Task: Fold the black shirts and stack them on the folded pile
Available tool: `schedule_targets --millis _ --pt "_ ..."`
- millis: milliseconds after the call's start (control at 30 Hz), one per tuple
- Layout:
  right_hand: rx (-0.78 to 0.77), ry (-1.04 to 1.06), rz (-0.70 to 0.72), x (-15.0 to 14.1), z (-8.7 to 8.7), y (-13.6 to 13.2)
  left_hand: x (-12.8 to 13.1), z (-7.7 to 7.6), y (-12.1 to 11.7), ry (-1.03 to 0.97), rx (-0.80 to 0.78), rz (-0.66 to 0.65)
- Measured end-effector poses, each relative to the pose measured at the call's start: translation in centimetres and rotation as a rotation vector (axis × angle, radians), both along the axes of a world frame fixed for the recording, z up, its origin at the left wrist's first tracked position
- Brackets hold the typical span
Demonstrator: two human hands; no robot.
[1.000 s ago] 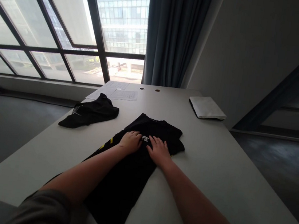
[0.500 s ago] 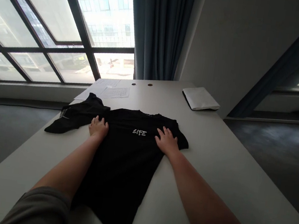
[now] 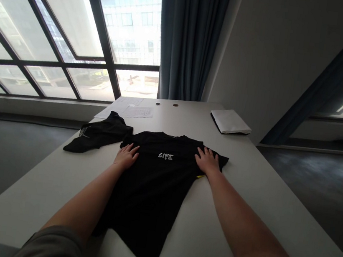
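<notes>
We enter one black short-sleeved T-shirt (image 3: 146, 195) as the central item, lying spread on a white table (image 3: 40, 189), collar away from us and lower edge toward us, with white chest lettering (image 3: 165, 156) that appears to read "LIFE". The left hand (image 3: 126, 156) rests open and palm down at the T-shirt's left side, below the sleeve; the right hand (image 3: 207, 160) rests open on its right shoulder, close to the sleeve. The hands are well apart, with the lettering between them, and neither is clamped on the cloth. We judge that this wide, flat placing presses the fabric to the tabletop, which would account for the T-shirt lying open rather than bunched. A yellow strip (image 3: 200, 176) shows beneath the right sleeve; we cannot tell what it belongs to. Just beside the left sleeve lies a rumpled black garment (image 3: 101, 134). Beyond the collar are loose printed papers (image 3: 132, 111), and further right of them, a folded white packet (image 3: 230, 121).
</notes>
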State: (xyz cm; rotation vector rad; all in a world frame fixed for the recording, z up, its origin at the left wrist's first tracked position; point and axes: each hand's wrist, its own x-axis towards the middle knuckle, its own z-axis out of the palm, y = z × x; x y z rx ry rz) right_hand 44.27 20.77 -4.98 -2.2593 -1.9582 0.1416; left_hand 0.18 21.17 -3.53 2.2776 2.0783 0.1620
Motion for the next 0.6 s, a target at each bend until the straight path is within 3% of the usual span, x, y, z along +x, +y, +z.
schedule_targets --millis 133,333,500,600 --pt "0.011 -0.002 0.102 1.8 0.3 1.2 1.2 -0.2 -0.7 -0.020 -0.066 0.099" --pt "0.210 0.045 0.188 3.5 2.8 1.2 4.2 -0.4 -2.4 -0.066 -0.039 0.211" --pt "0.510 0.263 0.190 1.9 3.3 -4.0 4.7 -0.7 -2.7 -0.101 -0.023 0.252" --pt "0.400 0.340 0.340 -0.2 2.9 -8.5 4.5 -0.8 -2.4 -0.099 -0.009 0.231"
